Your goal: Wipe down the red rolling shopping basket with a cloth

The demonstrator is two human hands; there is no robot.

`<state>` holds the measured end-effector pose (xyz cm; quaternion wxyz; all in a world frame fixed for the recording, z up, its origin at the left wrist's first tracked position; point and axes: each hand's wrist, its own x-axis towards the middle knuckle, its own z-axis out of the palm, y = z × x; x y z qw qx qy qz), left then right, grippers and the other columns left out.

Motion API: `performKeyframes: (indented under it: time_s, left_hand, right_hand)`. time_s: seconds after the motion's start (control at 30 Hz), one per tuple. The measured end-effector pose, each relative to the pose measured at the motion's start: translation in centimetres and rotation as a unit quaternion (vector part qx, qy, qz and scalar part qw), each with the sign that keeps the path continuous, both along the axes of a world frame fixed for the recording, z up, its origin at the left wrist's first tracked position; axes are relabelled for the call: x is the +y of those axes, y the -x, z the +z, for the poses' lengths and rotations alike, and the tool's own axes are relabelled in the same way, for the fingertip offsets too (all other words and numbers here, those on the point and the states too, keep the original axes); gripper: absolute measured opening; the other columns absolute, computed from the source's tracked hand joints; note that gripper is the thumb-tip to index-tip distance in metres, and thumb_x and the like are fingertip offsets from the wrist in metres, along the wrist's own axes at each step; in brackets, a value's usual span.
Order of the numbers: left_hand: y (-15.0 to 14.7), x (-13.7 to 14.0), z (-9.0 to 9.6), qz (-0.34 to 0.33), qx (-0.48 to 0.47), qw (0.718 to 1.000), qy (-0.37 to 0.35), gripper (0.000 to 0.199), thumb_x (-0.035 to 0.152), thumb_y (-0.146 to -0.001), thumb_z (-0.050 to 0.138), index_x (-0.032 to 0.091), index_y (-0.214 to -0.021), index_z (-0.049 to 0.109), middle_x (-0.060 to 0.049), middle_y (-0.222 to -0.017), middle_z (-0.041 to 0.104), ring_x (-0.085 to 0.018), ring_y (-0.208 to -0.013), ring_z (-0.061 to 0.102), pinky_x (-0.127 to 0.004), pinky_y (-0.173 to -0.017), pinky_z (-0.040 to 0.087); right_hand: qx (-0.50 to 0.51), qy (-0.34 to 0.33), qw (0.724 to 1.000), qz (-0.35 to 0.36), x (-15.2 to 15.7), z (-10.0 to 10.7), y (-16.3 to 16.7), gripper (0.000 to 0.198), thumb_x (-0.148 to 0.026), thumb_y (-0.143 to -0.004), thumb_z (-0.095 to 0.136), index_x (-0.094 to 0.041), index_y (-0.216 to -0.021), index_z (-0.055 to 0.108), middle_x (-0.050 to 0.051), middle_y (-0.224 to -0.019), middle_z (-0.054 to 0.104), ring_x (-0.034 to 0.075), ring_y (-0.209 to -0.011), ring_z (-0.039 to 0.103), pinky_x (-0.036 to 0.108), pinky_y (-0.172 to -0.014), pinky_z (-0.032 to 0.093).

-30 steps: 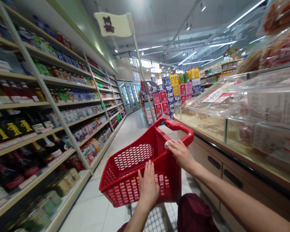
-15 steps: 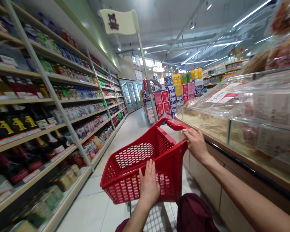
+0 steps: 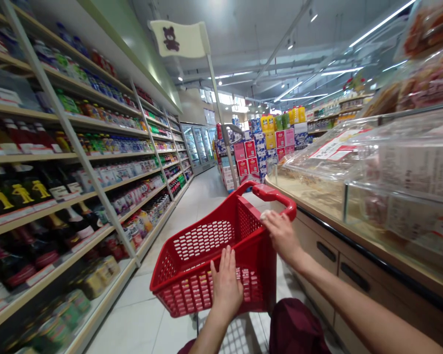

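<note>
A red plastic shopping cart (image 3: 206, 290) stands in front of me, its basket wall full of holes. My left hand (image 3: 227, 287) lies flat against the basket's near side, fingers straight and touching the upper rim. At the handle end, my right hand (image 3: 283, 237) presses on the top edge of the cart's side, just below the red handle (image 3: 275, 193). A small crumpled white cloth (image 3: 266, 215) pokes out from under its fingertips; most of it is hidden. A pole rises from the cart and carries a cream flag (image 3: 179, 40) with a brown bear.
Shelves of bottles and cans (image 3: 114, 184) line the left side. On the right a wooden counter (image 3: 317, 275) holds clear plastic food packs (image 3: 402, 167). Stacked drink boxes (image 3: 247, 157) stand ahead, with glass-door fridges (image 3: 199, 145) farther back. White floor tiles (image 3: 133, 324) run along the aisle.
My right hand has moved off the handle, left and down onto the cart's side edge, with the white cloth. My left hand stays on the basket side.
</note>
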<state>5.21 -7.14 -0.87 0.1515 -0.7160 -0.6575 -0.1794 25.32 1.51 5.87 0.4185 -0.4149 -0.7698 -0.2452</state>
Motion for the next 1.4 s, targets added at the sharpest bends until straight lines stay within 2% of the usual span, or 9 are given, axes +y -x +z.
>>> performKeyframes:
  time_s: [0.1, 0.3, 0.43, 0.6, 0.77, 0.93, 1.1, 1.33, 1.4]
  left_hand:
    - [0.3, 0.0, 0.1, -0.003, 0.012, 1.000, 0.004, 0.075, 0.008, -0.060, 0.039, 0.012, -0.133, 0.022, -0.006, -0.143, 0.018, -0.022, -0.130, 0.018, -0.051, -0.104, 0.016]
    - [0.0, -0.2, 0.4, -0.005, -0.013, 1.000, 0.002, 0.071, 0.009, -0.063, 0.038, 0.013, -0.132, 0.024, -0.007, -0.142, 0.021, -0.021, -0.130, 0.019, -0.051, -0.105, 0.015]
    - [-1.2, 0.1, 1.5, 0.008, -0.048, 0.999, -0.023, 0.060, 0.013, -0.072, 0.038, 0.012, -0.130, 0.028, -0.010, -0.139, 0.029, -0.021, -0.129, 0.022, -0.052, -0.104, 0.014]
    - [-3.9, 3.3, 3.1, -0.037, -0.055, 0.996, -0.060, 0.066, 0.026, -0.076, 0.044, 0.014, -0.134, 0.017, -0.011, -0.141, 0.023, -0.023, -0.130, 0.018, -0.050, -0.105, 0.014]
    - [-6.9, 7.3, 3.6, -0.048, -0.138, 0.988, -0.056, 0.043, 0.023, -0.084, 0.032, 0.027, -0.127, 0.035, -0.003, -0.131, 0.044, -0.018, -0.119, 0.040, -0.051, -0.105, 0.017]
    - [-2.4, 5.6, 2.2, -0.030, -0.209, 0.973, -0.095, 0.034, 0.021, -0.084, 0.035, 0.029, -0.114, 0.049, 0.001, -0.115, 0.058, -0.015, -0.105, 0.053, -0.052, -0.106, 0.012]
    - [6.0, 1.3, 0.3, 0.017, -0.119, 0.987, -0.104, 0.036, 0.020, -0.085, 0.031, 0.029, -0.114, 0.050, 0.000, -0.116, 0.057, -0.018, -0.109, 0.051, -0.052, -0.106, 0.005]
    - [0.6, 3.8, 0.7, -0.042, -0.112, 0.987, -0.108, 0.034, 0.026, -0.086, 0.034, 0.029, -0.119, 0.044, 0.001, -0.124, 0.051, -0.015, -0.115, 0.045, -0.050, -0.106, -0.002]
    - [1.4, 3.6, 0.2, -0.034, -0.086, 0.989, -0.113, 0.035, 0.026, -0.086, 0.035, 0.031, -0.119, 0.043, 0.002, -0.125, 0.050, -0.014, -0.114, 0.046, -0.049, -0.107, -0.001]
  right_hand:
    - [-0.040, 0.006, 0.998, 0.048, -0.5, -0.4, 1.4, 0.044, -0.006, -0.074, 0.035, -0.027, -0.104, 0.059, -0.001, -0.113, 0.059, 0.015, -0.110, 0.047, 0.033, -0.098, 0.028]
    - [0.050, 0.035, 0.998, -0.023, 1.2, 1.1, -0.5, 0.040, -0.006, -0.074, 0.036, -0.015, -0.106, 0.059, 0.012, -0.115, 0.056, 0.025, -0.111, 0.046, 0.047, -0.098, 0.023]
    - [0.030, 0.092, 0.994, 0.054, -0.9, 0.1, 3.2, 0.032, -0.019, -0.083, 0.037, -0.020, -0.107, 0.058, 0.006, -0.116, 0.057, 0.020, -0.112, 0.046, 0.043, -0.100, 0.024]
    - [0.087, 0.174, 0.976, 0.095, -2.7, -0.5, 7.3, 0.042, -0.033, -0.089, 0.024, -0.017, -0.124, 0.043, 0.011, -0.123, 0.050, 0.021, -0.116, 0.043, 0.047, -0.098, 0.027]
    - [0.048, 0.125, 0.988, 0.076, -0.9, -0.1, 5.2, 0.049, -0.038, -0.088, 0.023, -0.015, -0.132, 0.030, 0.013, -0.132, 0.040, 0.022, -0.122, 0.035, 0.045, -0.095, 0.030]
    - [-0.022, 0.079, 0.997, 0.008, 1.9, -0.2, 1.7, 0.040, -0.036, -0.088, 0.030, -0.017, -0.117, 0.051, 0.010, -0.112, 0.059, 0.023, -0.105, 0.050, 0.048, -0.097, 0.022]
    - [-0.031, 0.052, 0.998, -0.007, 1.8, -1.1, 2.0, 0.034, -0.036, -0.086, 0.037, -0.020, -0.106, 0.059, 0.005, -0.101, 0.064, 0.023, -0.098, 0.051, 0.047, -0.099, 0.014]
    - [-0.019, 0.022, 1.000, 0.010, 1.5, -1.3, 2.5, 0.032, -0.034, -0.086, 0.037, -0.020, -0.102, 0.061, 0.004, -0.097, 0.065, 0.022, -0.094, 0.052, 0.045, -0.099, 0.013]
    - [-0.023, 0.021, 0.999, 0.016, 1.6, -1.4, 2.0, 0.032, -0.033, -0.086, 0.037, -0.020, -0.101, 0.062, 0.004, -0.098, 0.065, 0.021, -0.095, 0.051, 0.044, -0.100, 0.014]
